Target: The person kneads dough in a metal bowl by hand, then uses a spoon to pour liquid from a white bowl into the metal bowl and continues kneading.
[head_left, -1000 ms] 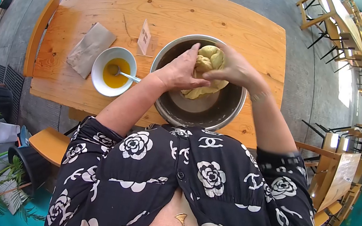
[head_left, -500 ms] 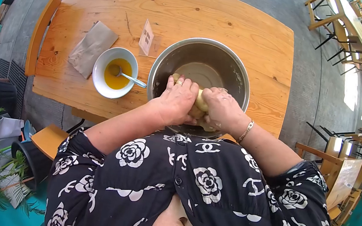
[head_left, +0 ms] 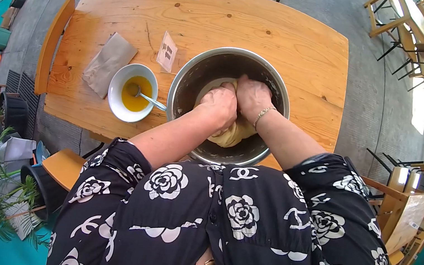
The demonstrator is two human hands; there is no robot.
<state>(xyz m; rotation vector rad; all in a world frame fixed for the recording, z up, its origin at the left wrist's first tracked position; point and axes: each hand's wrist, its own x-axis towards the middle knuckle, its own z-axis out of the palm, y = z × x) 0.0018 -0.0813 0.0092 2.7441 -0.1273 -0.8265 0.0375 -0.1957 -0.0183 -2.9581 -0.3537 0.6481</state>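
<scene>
Pale yellow dough (head_left: 233,135) lies in a deep steel bowl (head_left: 183,76), bulging toward the near wall. My left hand (head_left: 220,106) is curled into the dough, knuckles up and fingertips hidden. Beside it, my right hand (head_left: 253,98) grips the dough a little farther from me, a bracelet on its wrist. Both hands are inside the bowl, close together. To the left stands a white bowl (head_left: 115,104) of yellow liquid (head_left: 133,98), with a spoon (head_left: 154,101) leaning on its rim.
A folded brown paper (head_left: 108,64) and a small upright card (head_left: 167,52) are on the wooden table (head_left: 232,19). Chairs stand at the far edge and a chair back (head_left: 55,45) at the left. More tables and chairs (head_left: 410,37) are off to the right.
Both hands have moved deeper into the bowl, the right one farther forward. More dough now shows on the near side, below the hands.
</scene>
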